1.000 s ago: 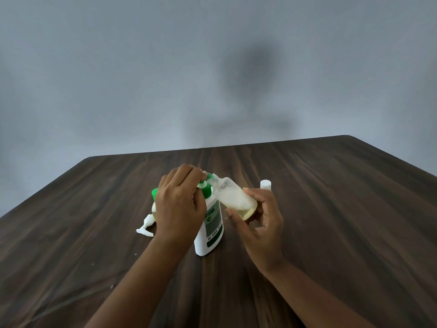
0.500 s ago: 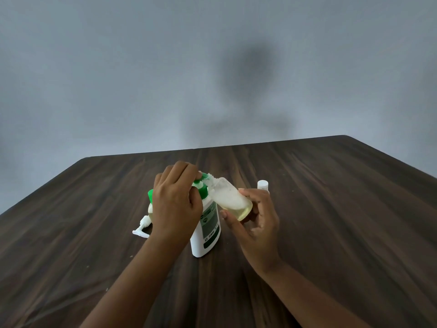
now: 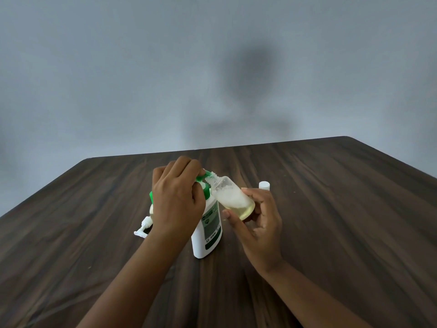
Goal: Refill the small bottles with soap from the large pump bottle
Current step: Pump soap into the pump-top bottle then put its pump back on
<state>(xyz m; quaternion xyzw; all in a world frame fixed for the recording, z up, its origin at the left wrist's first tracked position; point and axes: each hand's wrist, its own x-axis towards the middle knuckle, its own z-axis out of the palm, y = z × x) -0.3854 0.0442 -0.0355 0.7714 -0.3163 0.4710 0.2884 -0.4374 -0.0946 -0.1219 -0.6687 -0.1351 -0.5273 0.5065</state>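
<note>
The large white pump bottle (image 3: 208,230) with a green pump stands upright on the dark wooden table (image 3: 331,233). My left hand (image 3: 177,200) lies over its green pump head (image 3: 203,177), fingers curled round it. My right hand (image 3: 259,223) grips a small clear bottle (image 3: 234,200), tilted with its open neck at the pump's spout. That bottle holds yellowish soap at the bottom and white foam above it. A second small bottle (image 3: 150,204) with a green part on top is mostly hidden behind my left hand.
A small white cap (image 3: 264,185) stands on the table just behind my right hand. A white pump piece (image 3: 142,229) lies left of the large bottle. A grey wall rises behind the table's far edge.
Both hands and the bottles have shifted slightly left in view. My left hand has stayed on the pump head, and the small bottle has stayed at the spout.
</note>
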